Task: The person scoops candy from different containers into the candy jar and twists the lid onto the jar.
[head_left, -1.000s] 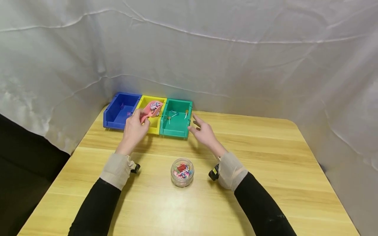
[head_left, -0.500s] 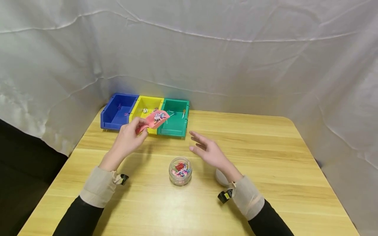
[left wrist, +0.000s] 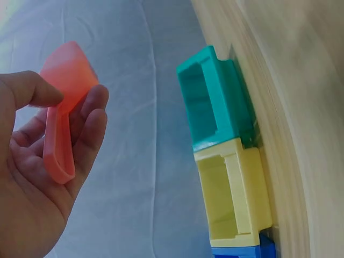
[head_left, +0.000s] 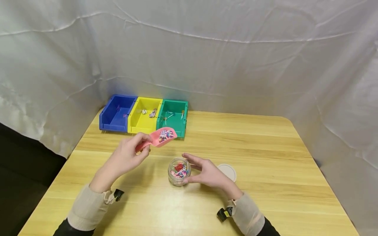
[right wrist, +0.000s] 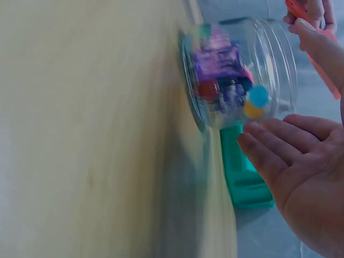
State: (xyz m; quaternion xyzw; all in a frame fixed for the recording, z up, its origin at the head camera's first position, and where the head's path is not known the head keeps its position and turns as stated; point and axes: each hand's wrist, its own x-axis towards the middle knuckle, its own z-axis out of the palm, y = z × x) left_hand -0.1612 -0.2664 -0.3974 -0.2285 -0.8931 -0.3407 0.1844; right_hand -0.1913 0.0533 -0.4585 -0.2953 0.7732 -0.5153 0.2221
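Note:
In the head view my left hand point(head_left: 125, 159) grips a pink scoop point(head_left: 156, 137) by its handle, holding it above the table. Striped swirl candies point(head_left: 166, 134) lie in its bowl. The left wrist view shows the thumb pressed on the handle and the fingers curled under it. A clear glass jar point(head_left: 174, 181) of mixed small candies and lollipops stands upright in front of me. My right hand point(head_left: 208, 173) is at the jar's right side, thumb and fingers spread about its rim. In the right wrist view those fingers look straight, right beside the jar's glass.
Three joined bins stand at the back left: blue point(head_left: 113, 127), yellow point(head_left: 141, 128) and green point(head_left: 182, 130), each with a few sweets inside. A round white lid point(head_left: 227, 171) lies right of the jar, partly behind my right hand. Grey cloth point(head_left: 236, 72) walls the table.
My left hand has drawn the loaded scoop back from over the yellow bin toward the jar. The right hand has moved from beside the green bin to the jar, uncovering the white lid.

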